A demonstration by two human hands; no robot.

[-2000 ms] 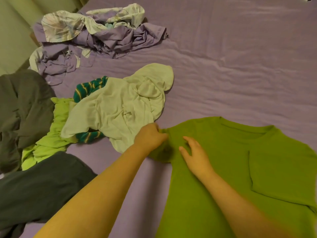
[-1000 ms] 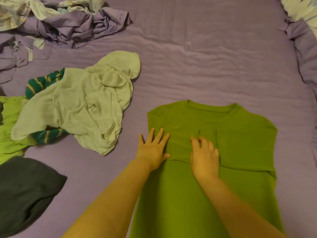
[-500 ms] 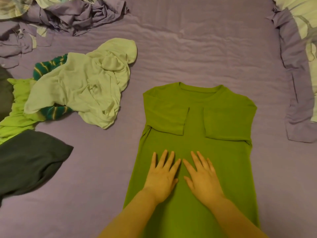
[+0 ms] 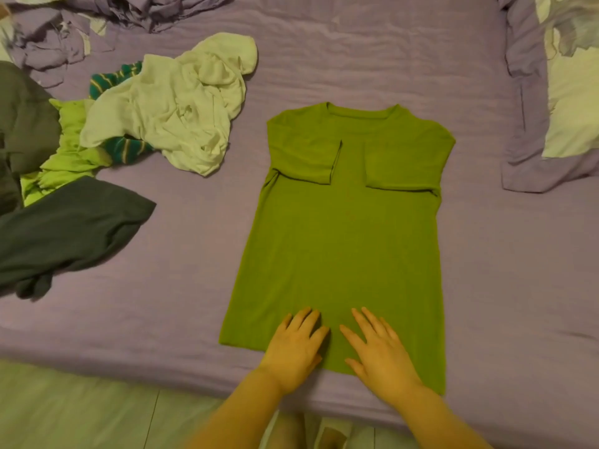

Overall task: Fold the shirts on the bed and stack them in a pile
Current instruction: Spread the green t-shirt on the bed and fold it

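Observation:
An olive-green T-shirt [image 4: 343, 241] lies flat on the purple bed sheet [image 4: 505, 270], collar away from me, both sleeves folded inward over the chest. My left hand [image 4: 296, 346] and my right hand [image 4: 379, 350] rest flat on the shirt's bottom hem, fingers spread and straight, side by side near the bed's front edge. Neither hand grips the cloth.
To the left lies a heap of unfolded clothes: a pale cream shirt [image 4: 175, 105], a green striped garment [image 4: 113, 82], a lime shirt [image 4: 64, 150], a dark grey shirt [image 4: 64, 228]. Crumpled purple bedding [image 4: 97, 17] sits far left; a pillow [image 4: 557, 102] at right. Floor [image 4: 81, 413] shows below.
My left hand let go of the left sleeve after folding it in. Both hands slid flat down the shirt from the chest to the bottom hem.

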